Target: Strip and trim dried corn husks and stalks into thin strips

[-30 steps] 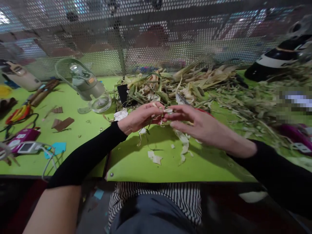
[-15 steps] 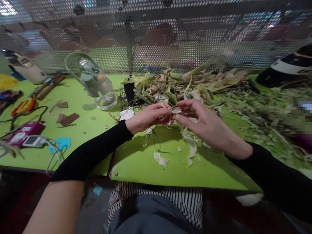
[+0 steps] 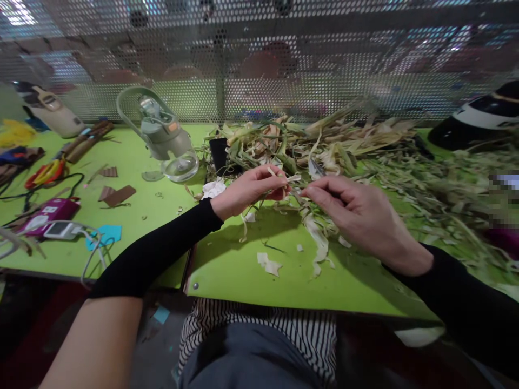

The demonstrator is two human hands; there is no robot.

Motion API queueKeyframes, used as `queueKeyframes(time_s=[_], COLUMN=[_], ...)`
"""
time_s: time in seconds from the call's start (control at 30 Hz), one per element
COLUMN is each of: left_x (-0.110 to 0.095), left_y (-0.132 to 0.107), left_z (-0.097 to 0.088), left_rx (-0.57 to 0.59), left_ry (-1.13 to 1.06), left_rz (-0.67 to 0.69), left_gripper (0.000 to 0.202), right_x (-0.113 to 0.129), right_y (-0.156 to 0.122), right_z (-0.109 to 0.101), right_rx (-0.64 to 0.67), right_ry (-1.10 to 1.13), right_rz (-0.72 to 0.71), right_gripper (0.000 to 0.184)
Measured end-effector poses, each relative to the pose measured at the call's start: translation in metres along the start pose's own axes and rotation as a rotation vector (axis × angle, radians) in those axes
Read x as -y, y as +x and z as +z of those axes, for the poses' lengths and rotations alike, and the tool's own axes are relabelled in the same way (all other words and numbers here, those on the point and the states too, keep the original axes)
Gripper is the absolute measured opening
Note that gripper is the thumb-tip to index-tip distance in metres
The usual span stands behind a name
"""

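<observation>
My left hand [image 3: 252,193] is closed in a pinch on a thin pale strip of dried leaf [image 3: 288,179] above the green table [image 3: 227,270]. My right hand [image 3: 357,216] is closed too, its fingertips pinching the same strip just to the right of the left fingers. Longer pale strips [image 3: 318,243] hang and lie under the hands. Small torn pieces [image 3: 268,263] lie on the table in front of me. Both forearms wear black sleeves.
A big heap of dried leaves and husks [image 3: 332,143] fills the back and right of the table. A grey-green bottle [image 3: 164,135] lies at back left. Scissors [image 3: 44,173], a pink device [image 3: 51,213], cables and brown card scraps [image 3: 117,194] sit at left. Perforated metal screen behind.
The hands have shifted slightly right and the right hand's fingers have curled tighter around the strip. The camera view has drifted a little.
</observation>
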State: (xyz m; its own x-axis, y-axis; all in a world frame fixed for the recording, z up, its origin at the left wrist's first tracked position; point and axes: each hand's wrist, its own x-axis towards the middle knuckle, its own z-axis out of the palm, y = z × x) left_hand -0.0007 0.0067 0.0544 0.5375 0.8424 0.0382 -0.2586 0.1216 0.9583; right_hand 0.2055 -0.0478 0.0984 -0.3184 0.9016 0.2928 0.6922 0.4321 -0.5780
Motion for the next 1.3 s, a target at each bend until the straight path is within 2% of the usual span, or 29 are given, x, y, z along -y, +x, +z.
queueKeyframes(time_s=[0.17,0.27,0.5,0.6,0.7,0.9,1.0,1.1,1.23,1.3], left_x=[-0.001,-0.002,-0.004,-0.004,-0.002,-0.003,-0.004,-0.002,0.003,0.004], left_y=[-0.003,-0.005,-0.008,-0.008,-0.008,-0.01,-0.011,-0.01,-0.004,-0.002], left_z=[0.0,0.001,0.004,0.005,0.005,0.008,0.013,0.015,0.012,0.009], left_rx=[0.038,0.04,0.005,0.0,0.06,0.229,0.261,0.204,-0.011,-0.05], left_ry=[0.154,0.374,0.743,0.791,0.694,0.308,0.127,-0.015,-0.129,-0.137], left_rz=[0.07,0.1,0.292,0.302,0.224,0.032,0.013,0.038,0.04,0.027], left_gripper=[0.025,0.026,0.011,0.007,0.012,0.028,0.031,0.029,0.025,0.026], right_x=[0.008,0.01,0.01,0.012,0.012,0.003,-0.003,-0.01,-0.014,-0.014], right_y=[-0.004,-0.004,-0.004,-0.004,-0.002,0.008,0.013,0.012,0.005,0.001], right_z=[-0.002,-0.004,-0.002,-0.002,-0.004,-0.008,-0.005,0.003,0.012,0.013], right_rx=[-0.023,-0.041,-0.011,-0.005,-0.012,-0.032,0.023,0.084,0.105,0.088], right_ry=[0.014,0.015,0.026,0.024,0.013,0.048,0.084,0.112,0.097,0.085], right_rz=[-0.021,-0.016,0.007,0.009,-0.001,0.024,0.06,0.058,0.065,0.072], right_gripper=[0.03,0.031,0.032,0.032,0.031,0.032,0.032,0.033,0.035,0.034])
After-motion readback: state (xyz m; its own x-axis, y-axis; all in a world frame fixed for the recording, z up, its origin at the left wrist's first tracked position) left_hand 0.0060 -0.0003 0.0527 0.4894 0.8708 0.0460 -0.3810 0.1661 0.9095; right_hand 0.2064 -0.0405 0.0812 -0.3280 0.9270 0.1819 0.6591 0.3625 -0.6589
